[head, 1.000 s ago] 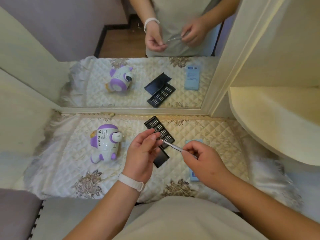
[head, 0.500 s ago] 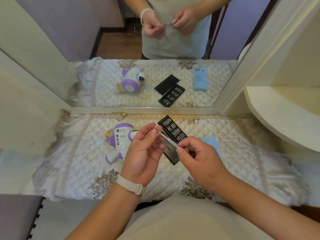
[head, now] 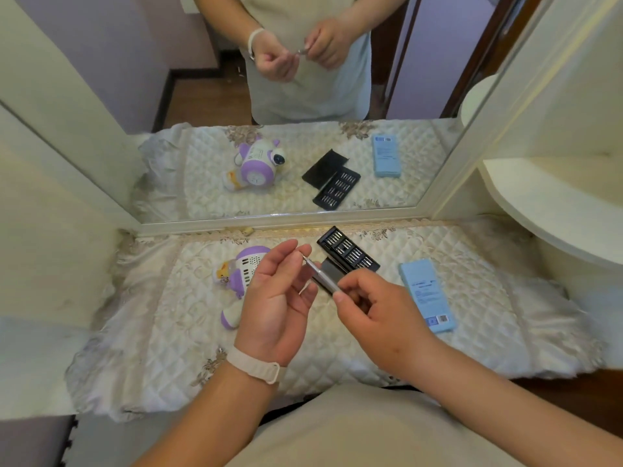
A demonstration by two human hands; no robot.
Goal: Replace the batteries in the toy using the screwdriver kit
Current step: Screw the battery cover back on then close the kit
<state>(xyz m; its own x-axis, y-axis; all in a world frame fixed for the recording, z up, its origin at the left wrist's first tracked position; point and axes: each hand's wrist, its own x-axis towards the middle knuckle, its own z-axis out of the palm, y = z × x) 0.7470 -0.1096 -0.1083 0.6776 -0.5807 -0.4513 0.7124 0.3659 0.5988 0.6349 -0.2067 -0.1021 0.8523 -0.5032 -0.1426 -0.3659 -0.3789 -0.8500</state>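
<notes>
**Bit seating at the driver tip: small parts at risk over a soft quilt**

Head view: the right hand (head: 377, 310) is closed around the handle of a slim metal screwdriver (head: 322, 272), pinching it between thumb and fingers, with the shaft pointing up and left. The left hand (head: 279, 294) is half open, palm turned up, its thumb and forefinger brought close around the driver's tip; whether they actually pinch a bit there is too small to tell. Both hands hover above the desk, which is covered by a quilted cloth (head: 168, 332).

The toy (head: 241, 281), a white and purple robot figure, lies on its side on the cloth just left of the left hand and partly hidden behind it, untouched. The open bit tray (head: 349, 251) of the screwdriver kit sits near the mirror (head: 303, 106), its black lid (head: 328, 276) beneath the driver. A pale blue box (head: 426, 294), possibly the batteries, lies well apart to the right.

My judgement: the step in hand is fitting or checking a bit. If the bit is not pushed home, it could drop and vanish among the quilt's folds. A wrong-sized bit could strip the toy's screw head. The toy on a soft, rounded side may roll under pressure, so it would need steadying. Loosened screws could likewise be lost in the cloth
</notes>
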